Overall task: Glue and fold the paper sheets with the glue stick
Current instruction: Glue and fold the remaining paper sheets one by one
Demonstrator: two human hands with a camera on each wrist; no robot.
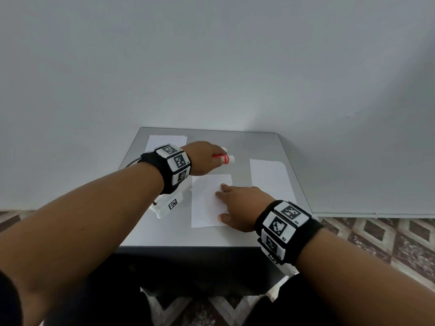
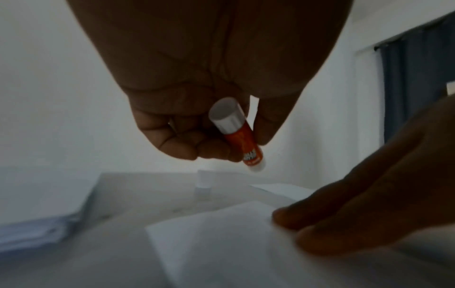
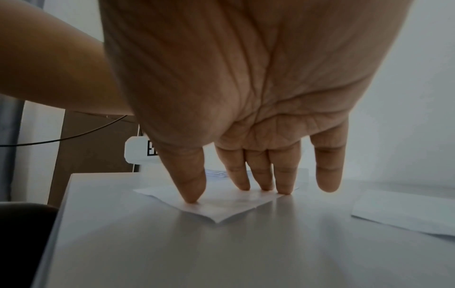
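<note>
The middle paper sheet (image 1: 207, 201) is pinned flat to the tabletop (image 1: 164, 234) by the straight fingers of the right hand (image 1: 237, 205), seemingly against sliding, while the glue stick (image 1: 223, 158) is pinched in the left hand (image 1: 202, 158) grip just beyond it.

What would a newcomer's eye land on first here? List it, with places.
First the red glue stick, the only colour, gripped in the left hand above the far middle of the grey table. Next the right hand, fingers straight, pressing the right edge of the centre paper sheet. More white paper lies at the far left corner and by the right edge.
</note>
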